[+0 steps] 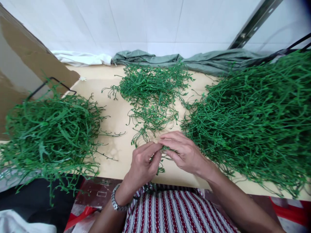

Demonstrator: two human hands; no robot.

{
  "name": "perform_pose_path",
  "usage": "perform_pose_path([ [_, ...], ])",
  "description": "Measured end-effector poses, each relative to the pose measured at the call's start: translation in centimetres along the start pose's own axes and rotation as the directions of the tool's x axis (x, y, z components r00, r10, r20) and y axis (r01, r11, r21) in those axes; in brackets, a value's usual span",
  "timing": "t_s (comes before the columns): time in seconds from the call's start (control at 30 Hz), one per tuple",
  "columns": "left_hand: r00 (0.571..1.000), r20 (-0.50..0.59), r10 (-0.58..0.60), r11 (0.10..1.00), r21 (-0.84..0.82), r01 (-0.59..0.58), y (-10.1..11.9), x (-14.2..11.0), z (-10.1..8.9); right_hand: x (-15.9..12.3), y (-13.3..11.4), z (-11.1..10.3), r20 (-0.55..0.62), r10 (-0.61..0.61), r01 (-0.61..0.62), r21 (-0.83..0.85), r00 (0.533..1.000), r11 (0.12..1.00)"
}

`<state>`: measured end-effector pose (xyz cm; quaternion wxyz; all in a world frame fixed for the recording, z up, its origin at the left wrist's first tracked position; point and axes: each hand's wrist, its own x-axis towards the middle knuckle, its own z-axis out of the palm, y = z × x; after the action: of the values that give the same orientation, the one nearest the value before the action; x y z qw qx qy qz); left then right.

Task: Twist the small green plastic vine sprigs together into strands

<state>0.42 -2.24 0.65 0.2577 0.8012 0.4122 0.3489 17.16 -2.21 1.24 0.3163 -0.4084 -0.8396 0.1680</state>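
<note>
My left hand (146,160) is closed in a pinch over the table's near edge, a metal watch on its wrist. Thin green plastic stems (161,169) show beneath and between the fingers. Fingertip to fingertip with it, my right hand (183,152) is closed on the same green stems, its thumb and forefinger close together. The exact point of grip is partly hidden by the fingers. Just beyond both hands lies a loose middle pile of green stems with small budded tips (153,87), trailing down toward my fingers.
A large heap of long green stems (255,123) covers the table's right side. Another tangled heap (53,136) lies left, by a cardboard box (29,64) and a black wire frame (52,78). Grey-green cloth (150,58) runs along the white wall.
</note>
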Motion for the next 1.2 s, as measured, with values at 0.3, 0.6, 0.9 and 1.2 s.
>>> perform_pose_path([
  [0.3, 0.989, 0.109, 0.102, 0.980, 0.160, -0.119, 0.6, 0.4, -0.7, -0.6, 0.2, -0.3, 0.113, -0.023, 0.039, -0.137, 0.993, 0.990],
  [0.6, 0.739, 0.626, 0.247, 0.897, 0.141, -0.419, 3.0, 1.6, -3.9, -2.1, -2.3, -3.4, 0.351, -0.119, 0.196, -0.193, 0.929, 0.961],
  [0.9, 0.440, 0.780, 0.444, 0.808, -0.137, -0.573, 5.0, 2.5, -4.7, -2.5, -4.7, -6.9, 0.535, -0.210, 0.298, -0.082, 0.818, 0.951],
  [1.2, 0.390, 0.788, 0.477, 0.817, -0.233, -0.528, 5.2, 3.8, -4.7, -4.1, -4.3, -9.2, 0.591, -0.109, 0.230, -0.134, 0.799, 0.964],
])
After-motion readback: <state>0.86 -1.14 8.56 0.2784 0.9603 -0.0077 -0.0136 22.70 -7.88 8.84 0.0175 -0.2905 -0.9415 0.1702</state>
